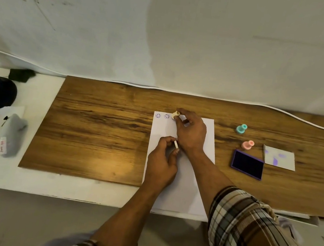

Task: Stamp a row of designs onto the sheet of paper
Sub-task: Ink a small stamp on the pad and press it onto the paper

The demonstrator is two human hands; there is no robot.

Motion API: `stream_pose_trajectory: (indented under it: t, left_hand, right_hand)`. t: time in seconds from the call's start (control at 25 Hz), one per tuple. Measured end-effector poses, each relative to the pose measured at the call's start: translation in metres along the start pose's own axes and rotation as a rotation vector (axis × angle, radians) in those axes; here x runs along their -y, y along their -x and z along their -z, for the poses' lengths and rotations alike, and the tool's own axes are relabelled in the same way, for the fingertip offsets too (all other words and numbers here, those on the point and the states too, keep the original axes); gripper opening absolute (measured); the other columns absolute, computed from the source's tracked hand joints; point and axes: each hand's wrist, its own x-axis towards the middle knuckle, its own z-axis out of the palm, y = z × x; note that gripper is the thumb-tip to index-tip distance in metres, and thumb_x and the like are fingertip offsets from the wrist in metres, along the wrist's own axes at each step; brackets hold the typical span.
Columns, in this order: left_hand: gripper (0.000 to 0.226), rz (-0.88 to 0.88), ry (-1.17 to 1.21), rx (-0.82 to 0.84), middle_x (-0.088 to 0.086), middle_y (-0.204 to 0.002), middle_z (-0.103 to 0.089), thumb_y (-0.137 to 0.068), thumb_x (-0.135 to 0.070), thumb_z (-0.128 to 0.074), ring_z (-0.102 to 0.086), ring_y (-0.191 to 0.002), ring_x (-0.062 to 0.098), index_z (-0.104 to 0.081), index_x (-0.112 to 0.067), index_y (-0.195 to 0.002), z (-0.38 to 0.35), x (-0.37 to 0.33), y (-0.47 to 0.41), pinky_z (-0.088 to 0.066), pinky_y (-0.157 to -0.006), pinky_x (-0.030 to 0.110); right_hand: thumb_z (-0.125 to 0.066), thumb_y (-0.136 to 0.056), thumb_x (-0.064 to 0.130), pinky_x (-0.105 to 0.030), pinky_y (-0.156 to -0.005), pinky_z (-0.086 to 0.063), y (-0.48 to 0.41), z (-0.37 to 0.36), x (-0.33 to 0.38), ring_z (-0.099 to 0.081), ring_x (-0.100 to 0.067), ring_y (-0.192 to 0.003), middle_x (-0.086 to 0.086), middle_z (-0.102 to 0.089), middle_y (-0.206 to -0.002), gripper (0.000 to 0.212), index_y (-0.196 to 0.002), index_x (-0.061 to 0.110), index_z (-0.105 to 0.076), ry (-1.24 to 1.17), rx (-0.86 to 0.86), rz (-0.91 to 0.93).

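Plaid sleeves [246,228] reach onto the paper [186,180]. On the far left, a grey pouch [12,135] has a label with red writing, unreadable. Left hand [161,162] pinches a small white piece [176,144]. Right hand [190,131] clamps a cream stamp [175,115] beside two smiley prints [162,116]. Further right lie teal stamp [241,129], pink stamp [248,145], ink pad [248,164].

A sheet of paper [182,178] lies on the surface [97,130], its near end past the near edge. Two stamped designs [162,116] sit at its far left corner, with a stamp [175,115] just right of them. Right of the sheet lie an ink pad [247,164], its lid [279,157] and two more stamps [244,137].
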Motion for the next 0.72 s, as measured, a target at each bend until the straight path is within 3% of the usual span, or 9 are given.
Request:
stream_pose_trajectory:
  t: [0.12, 0.32, 0.48, 0.72]
  left_hand:
    - [0.032, -0.001, 0.020, -0.001, -0.016, -0.125, -0.061, -0.098, -0.025, -0.064, -0.055, -0.111, -0.003, -0.053, -0.032, -0.128, -0.001, 0.002, -0.001, -0.039, -0.097, 0.009]
    - [0.033, 0.002, 0.039, -0.008, -0.013, -0.126, -0.064, -0.098, -0.024, -0.064, -0.056, -0.111, -0.002, -0.054, -0.029, -0.129, 0.000, 0.002, -0.002, -0.042, -0.099, 0.013]
    - [0.034, 0.003, 0.028, -0.013, -0.007, -0.130, -0.066, -0.098, -0.026, -0.064, -0.056, -0.112, 0.000, -0.054, -0.026, -0.131, 0.000, 0.003, -0.002, -0.043, -0.101, 0.020]
    - [0.033, 0.047, 0.045, -0.027, -0.018, -0.124, -0.058, -0.099, -0.030, -0.063, -0.054, -0.109, 0.000, -0.054, -0.027, -0.131, -0.001, 0.000, 0.000, -0.040, -0.099, 0.018]
  right_hand:
    - [-0.076, -0.096, 0.023, -0.025, -0.088, -0.057, -0.001, 0.001, -0.001, -0.069, -0.017, -0.107, 0.006, -0.077, -0.124, 0.026, -0.122, 0.024, -0.079, 0.033, -0.004, 0.024]
    - [-0.074, -0.097, 0.025, -0.040, -0.094, -0.058, -0.001, -0.001, 0.000, -0.068, -0.020, -0.109, 0.005, -0.077, -0.125, 0.025, -0.122, 0.025, -0.078, 0.089, 0.003, 0.078]
    - [-0.072, -0.099, 0.026, -0.040, -0.097, -0.057, -0.003, -0.001, 0.003, -0.067, -0.024, -0.115, 0.000, -0.076, -0.128, 0.029, -0.127, 0.022, -0.076, 0.205, 0.025, 0.132]
    - [-0.068, -0.099, 0.011, -0.038, -0.092, -0.051, -0.020, 0.004, 0.007, -0.062, -0.035, -0.117, -0.009, -0.077, -0.127, 0.032, -0.130, 0.012, -0.074, 0.456, 0.155, 0.294]
